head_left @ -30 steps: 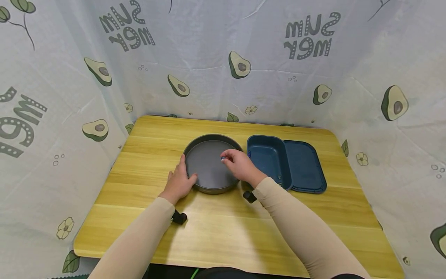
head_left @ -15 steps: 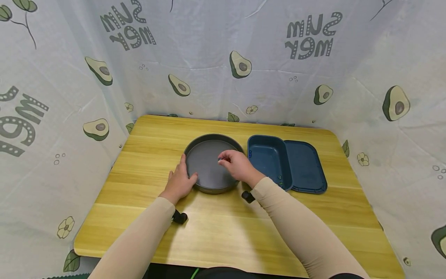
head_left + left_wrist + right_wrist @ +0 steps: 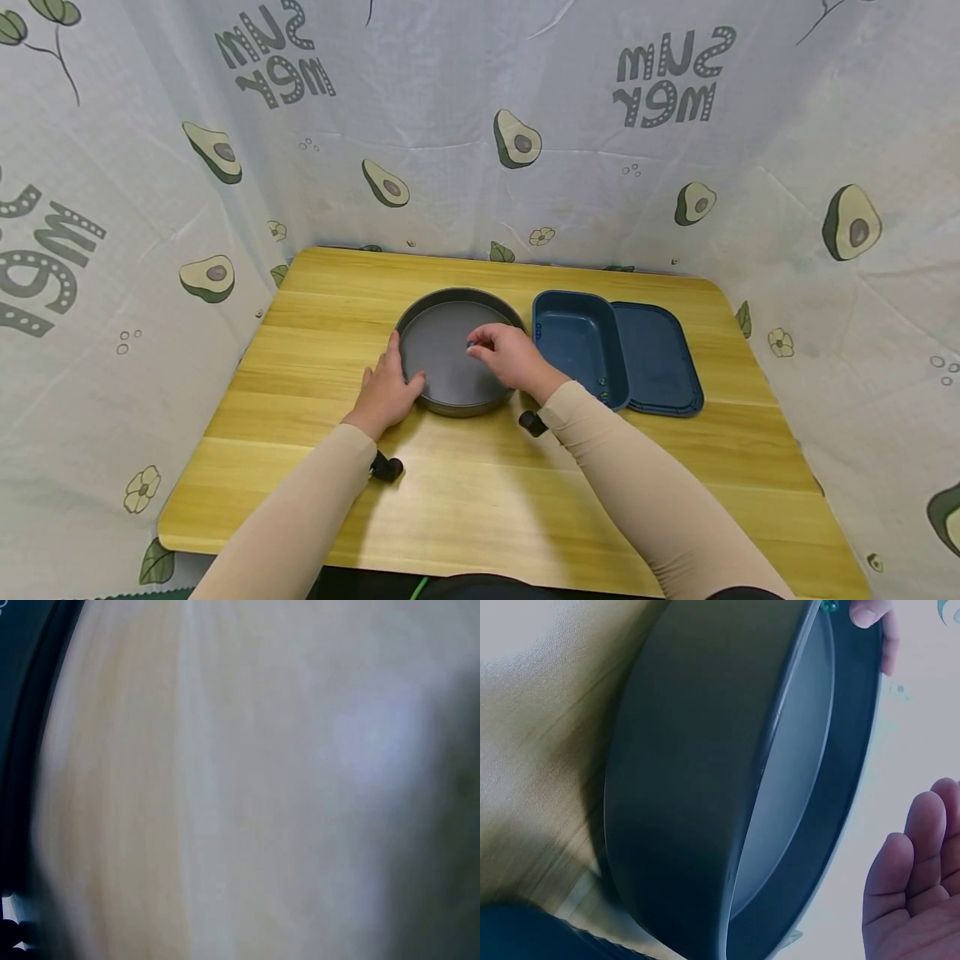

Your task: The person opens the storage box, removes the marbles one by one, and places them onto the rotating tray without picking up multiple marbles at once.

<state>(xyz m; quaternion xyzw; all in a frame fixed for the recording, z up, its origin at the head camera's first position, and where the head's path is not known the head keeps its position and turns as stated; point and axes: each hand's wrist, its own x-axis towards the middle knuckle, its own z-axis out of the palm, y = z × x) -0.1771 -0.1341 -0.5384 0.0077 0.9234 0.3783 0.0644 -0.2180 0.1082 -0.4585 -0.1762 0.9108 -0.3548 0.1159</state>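
A round, dark grey pan (image 3: 450,358) stands on the table. My left hand (image 3: 385,393) holds its left side, thumb over the rim and fingers along the outer wall. Above the pan's right half, my right hand (image 3: 513,357) pinches a small blue piece (image 3: 471,343) between thumb and fingertips; its kind is too small to tell. The other fingers are loosely curled. In the right wrist view, a small shiny green piece (image 3: 829,605) shows at the pan's rim. The left wrist view is blurred and shows neither hand clearly.
Right of the pan stands a deep blue rectangular container (image 3: 581,346) with a few tiny blue and green pieces inside. A flat blue lid (image 3: 658,358) lies against its right side. An avocado-print cloth (image 3: 450,125) hangs around the wooden table (image 3: 457,492).
My right hand has shifted slightly left over the pan, still pinching the small blue piece. The left hand and the pan have stayed in place.
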